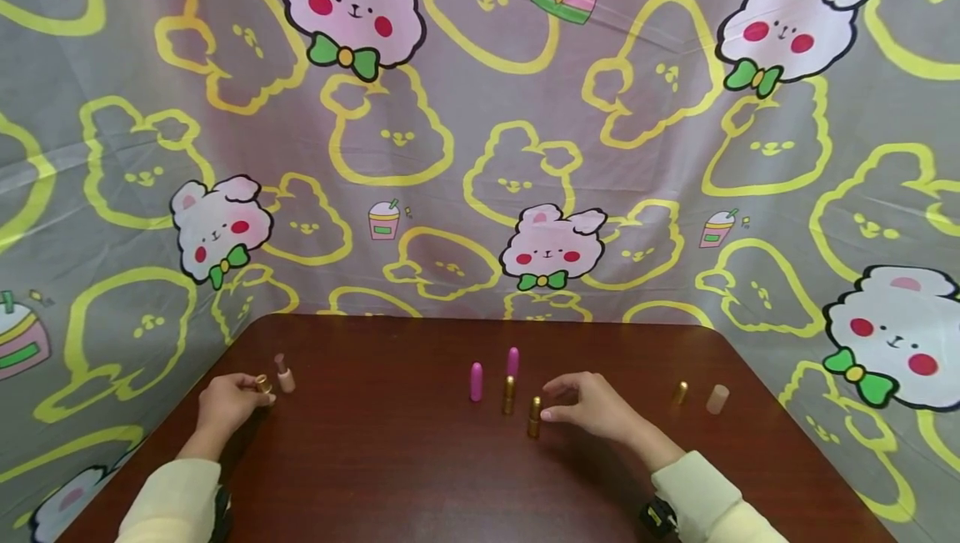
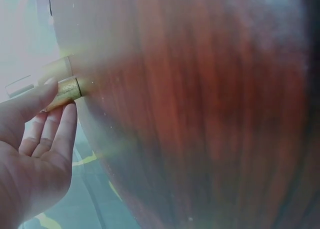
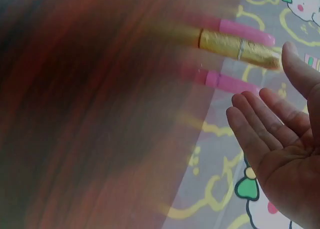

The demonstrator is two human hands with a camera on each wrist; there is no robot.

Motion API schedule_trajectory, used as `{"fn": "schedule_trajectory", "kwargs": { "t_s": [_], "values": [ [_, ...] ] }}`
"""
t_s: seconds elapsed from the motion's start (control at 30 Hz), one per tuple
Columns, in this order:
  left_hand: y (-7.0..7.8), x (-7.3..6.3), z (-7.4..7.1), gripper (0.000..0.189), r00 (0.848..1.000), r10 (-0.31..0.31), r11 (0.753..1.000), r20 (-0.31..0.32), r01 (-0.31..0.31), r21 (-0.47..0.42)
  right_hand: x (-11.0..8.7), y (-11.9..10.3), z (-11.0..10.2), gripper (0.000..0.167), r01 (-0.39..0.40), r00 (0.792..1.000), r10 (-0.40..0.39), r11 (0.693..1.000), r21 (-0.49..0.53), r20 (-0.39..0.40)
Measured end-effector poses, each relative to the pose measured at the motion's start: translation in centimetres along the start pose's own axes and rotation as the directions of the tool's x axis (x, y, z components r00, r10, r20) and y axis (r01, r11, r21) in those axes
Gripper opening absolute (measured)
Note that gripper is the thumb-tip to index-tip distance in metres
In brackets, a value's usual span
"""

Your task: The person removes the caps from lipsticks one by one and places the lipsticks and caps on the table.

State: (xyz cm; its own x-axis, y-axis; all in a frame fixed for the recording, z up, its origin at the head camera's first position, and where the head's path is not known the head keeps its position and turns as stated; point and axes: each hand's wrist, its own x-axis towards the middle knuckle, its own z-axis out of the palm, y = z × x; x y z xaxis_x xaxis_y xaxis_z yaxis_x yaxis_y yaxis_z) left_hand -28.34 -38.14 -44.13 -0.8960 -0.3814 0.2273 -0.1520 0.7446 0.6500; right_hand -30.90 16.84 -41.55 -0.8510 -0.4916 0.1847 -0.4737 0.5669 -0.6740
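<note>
At the table's left side, my left hand [image 1: 227, 404] pinches a short gold tube [image 1: 262, 384] between thumb and fingers. The gold tube [image 2: 68, 91] also shows between them in the left wrist view. Just right of it stands an uncapped lipstick [image 1: 285, 376] with a pale pink base and a mauve tip. Right of centre, my right hand [image 1: 592, 405] has its thumb and fingers apart beside an upright gold lipstick tube [image 1: 534, 418]. In the right wrist view the gold tube [image 3: 235, 48] lies beyond the thumb tip, with no grip on it visible.
Behind the nearer gold tube stand a second gold tube [image 1: 509, 395] and two pink bullet-shaped tubes, one left [image 1: 476, 382] and one farther back [image 1: 513, 362]. A small gold piece [image 1: 681, 393] and a beige cap [image 1: 717, 399] are at the right. Patterned cloth [image 1: 450, 209] surrounds the table [image 1: 390, 460].
</note>
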Motion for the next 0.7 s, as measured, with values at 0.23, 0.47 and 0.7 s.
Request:
{"fn": "schedule_trajectory", "kwargs": {
  "t_s": [0.23,0.47,0.7],
  "values": [
    [0.4,0.1,-0.1,0.031,1.000,0.010,1.000,0.004,-0.010,-0.002,0.4,-0.2,1.1,0.037,0.022,1.000,-0.022,1.000,0.014,0.011],
    [0.6,0.0,-0.1,0.030,1.000,0.010,1.000,0.001,-0.010,-0.014,0.8,-0.5,1.7,0.035,0.028,1.000,-0.028,1.000,0.004,-0.007],
    [0.2,0.0,-0.3,0.032,0.999,-0.001,1.000,0.033,0.001,-0.009,0.7,-0.8,2.1,0.019,0.042,0.999,-0.042,0.999,0.009,-0.030]
  ]
}}
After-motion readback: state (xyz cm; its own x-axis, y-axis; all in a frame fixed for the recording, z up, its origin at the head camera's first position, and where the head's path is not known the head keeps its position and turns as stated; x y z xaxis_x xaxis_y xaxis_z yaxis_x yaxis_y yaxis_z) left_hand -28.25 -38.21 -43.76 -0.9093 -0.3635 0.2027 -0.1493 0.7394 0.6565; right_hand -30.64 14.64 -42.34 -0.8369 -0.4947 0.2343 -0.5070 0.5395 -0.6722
